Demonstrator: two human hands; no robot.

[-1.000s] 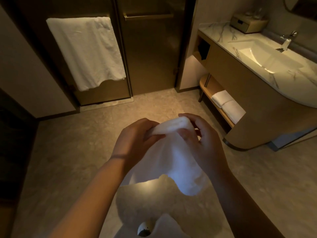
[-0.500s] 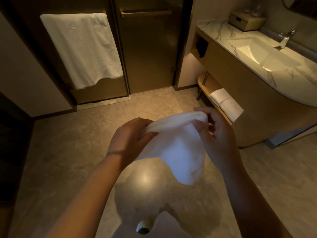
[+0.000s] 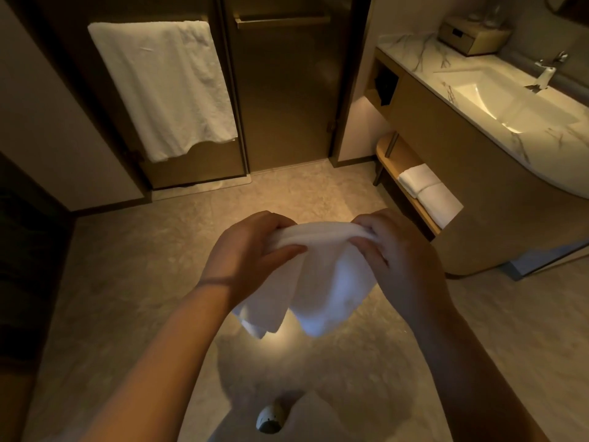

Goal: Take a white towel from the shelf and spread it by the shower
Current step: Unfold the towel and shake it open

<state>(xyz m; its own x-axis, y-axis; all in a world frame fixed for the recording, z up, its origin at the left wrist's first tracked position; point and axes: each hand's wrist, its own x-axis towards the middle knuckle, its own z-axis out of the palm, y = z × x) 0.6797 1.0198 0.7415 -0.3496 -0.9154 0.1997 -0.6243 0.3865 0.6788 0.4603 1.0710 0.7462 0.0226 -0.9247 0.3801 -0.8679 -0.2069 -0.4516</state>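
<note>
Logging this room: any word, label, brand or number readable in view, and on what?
None can be read in this view.
The box on the vanity counter: dark patch on its front, too dim to tell if it is a label.
The white towel gripped by the left hand and right hand: no tag or print shows.
The folded towels on the shelf and the hanging towel: plain.
</note>
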